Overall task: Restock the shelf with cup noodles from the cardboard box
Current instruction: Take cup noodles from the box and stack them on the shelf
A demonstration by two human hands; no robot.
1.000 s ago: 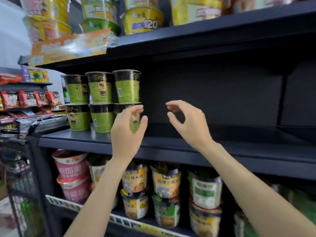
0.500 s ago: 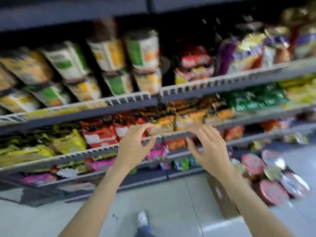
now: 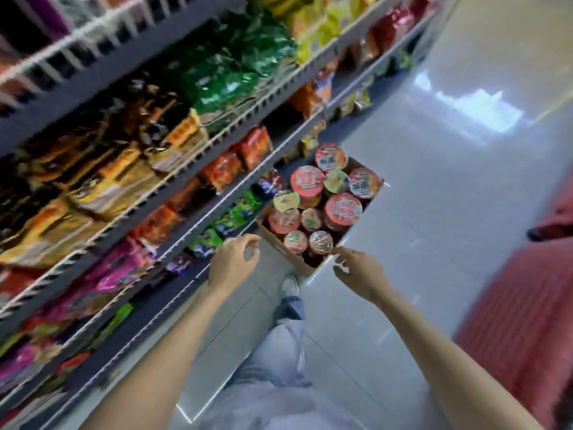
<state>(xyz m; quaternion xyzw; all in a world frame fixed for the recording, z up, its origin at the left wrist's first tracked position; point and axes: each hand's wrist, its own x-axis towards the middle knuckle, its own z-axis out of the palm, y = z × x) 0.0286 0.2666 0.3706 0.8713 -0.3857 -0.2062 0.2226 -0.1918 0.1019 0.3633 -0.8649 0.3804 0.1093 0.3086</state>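
A cardboard box stands on the floor beside the bottom shelf, packed with several cup noodles whose red and green lids face up. My left hand hangs just left of the box's near corner, fingers loosely curled, holding nothing. My right hand hovers at the near right corner of the box, fingers relaxed and empty, close to the nearest cup. The shelf with the green cups is out of view.
Tiered shelves of bagged noodles and snacks run along the left. My leg and white shoe stand just before the box. Glossy grey floor stretches right; a red object lies at the right edge.
The view has swung from the upper shelf down to the floor. Both hands left the green cups and dropped to the box's near end, still empty.
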